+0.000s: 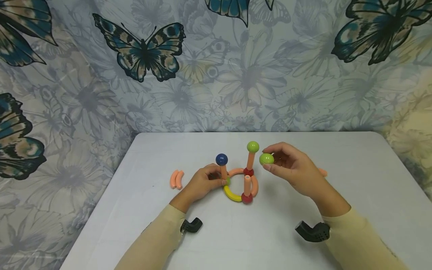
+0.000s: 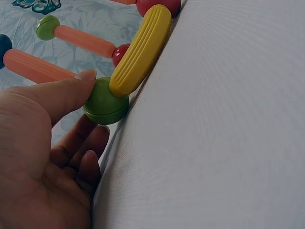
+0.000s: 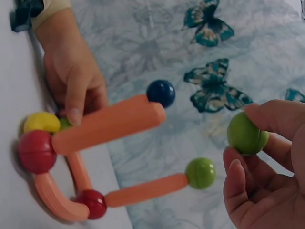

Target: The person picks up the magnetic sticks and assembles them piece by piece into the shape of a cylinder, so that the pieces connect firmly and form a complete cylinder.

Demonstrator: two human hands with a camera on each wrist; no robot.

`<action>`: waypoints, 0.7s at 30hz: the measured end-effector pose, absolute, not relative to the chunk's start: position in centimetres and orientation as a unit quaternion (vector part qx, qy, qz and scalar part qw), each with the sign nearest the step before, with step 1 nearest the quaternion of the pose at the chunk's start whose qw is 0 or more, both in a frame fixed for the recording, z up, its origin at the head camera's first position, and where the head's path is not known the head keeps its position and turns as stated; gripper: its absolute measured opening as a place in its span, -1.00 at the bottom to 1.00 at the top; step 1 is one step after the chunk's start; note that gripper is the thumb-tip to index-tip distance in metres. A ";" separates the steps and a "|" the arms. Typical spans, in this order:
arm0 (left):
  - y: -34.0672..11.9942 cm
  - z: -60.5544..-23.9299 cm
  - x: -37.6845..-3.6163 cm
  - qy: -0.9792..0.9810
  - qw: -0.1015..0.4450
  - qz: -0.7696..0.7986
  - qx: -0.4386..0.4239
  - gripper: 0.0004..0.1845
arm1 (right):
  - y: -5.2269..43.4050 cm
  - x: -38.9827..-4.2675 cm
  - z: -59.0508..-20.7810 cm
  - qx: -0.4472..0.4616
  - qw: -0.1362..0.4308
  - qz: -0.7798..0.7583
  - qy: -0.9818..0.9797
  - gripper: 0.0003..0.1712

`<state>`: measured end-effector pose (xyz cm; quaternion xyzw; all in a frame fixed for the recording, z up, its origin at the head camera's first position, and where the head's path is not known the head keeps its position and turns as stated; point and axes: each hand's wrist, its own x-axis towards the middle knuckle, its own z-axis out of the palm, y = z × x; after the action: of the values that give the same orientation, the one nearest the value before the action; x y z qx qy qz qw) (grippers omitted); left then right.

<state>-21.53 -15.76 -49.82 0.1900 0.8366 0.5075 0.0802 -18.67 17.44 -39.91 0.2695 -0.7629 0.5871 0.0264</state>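
Holding, R hand (image 1: 290, 168): pinches loose green ball (image 1: 266, 159) betw thumb and fingertips, raised off table, center-right of head frame; ball sits just beside green ball atop rear post, apart from it as far as can be seen. Right wrist view: same ball (image 3: 247, 132) at right edge, clamped by thumb above and fingers below.
L hand (image 1: 204, 182): center of head frame, fingers curled at base of near-left post; thumb tip presses base green ball (image 2: 105, 101) in left wrist view, other fingers curled under, against table edge side.
Ring base: lies flat on white table (image 1: 270, 240), center frame; yellow curved piece (image 1: 232, 194) at front left, orange curved pieces (image 1: 255, 186) right and rear, red balls (image 1: 247, 198) at joints, base green ball at left joint touching yellow piece end.
Posts: three orange sticks upright from joints. Left post (image 1: 224, 172) topped by blue ball (image 1: 221, 159); rear post (image 1: 250, 161) topped by green ball (image 1: 252, 146); front post (image 1: 247, 185) bare on top, stands on front red ball.
Spare parts: two orange curved pieces (image 1: 177, 179) lying side by side, touching, left of center, well apart from ring; another orange bit (image 1: 323, 172) peeks out behind R hand, mostly hidden.
Sleeves: cream, both forearms, lower frame; black wrist mounts (image 1: 312, 231) on table side of each arm.
Backdrop: butterfly-and-flower cloth (image 1: 145, 52), upper half of frame, behind table.
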 end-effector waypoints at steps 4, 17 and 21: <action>-15.7 -49.9 -21.6 0.839 0.081 0.504 0.188 -0.78 | 16.5 -18.4 -40.4 0.305 0.020 0.578 -0.757 -0.61; -15.9 -50.1 -21.7 0.837 0.083 0.507 0.188 -0.77 | 14.4 -18.4 -42.7 0.330 0.002 0.528 -0.783 -0.60; -15.8 -50.1 -21.7 0.838 0.083 0.507 0.186 -0.76 | 14.4 -18.3 -42.7 0.332 0.002 0.527 -0.782 -0.58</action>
<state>-21.68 -15.83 -50.12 0.1856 0.8379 0.5067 0.0827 -18.28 14.40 -42.72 0.3323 -0.7819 0.5274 0.0023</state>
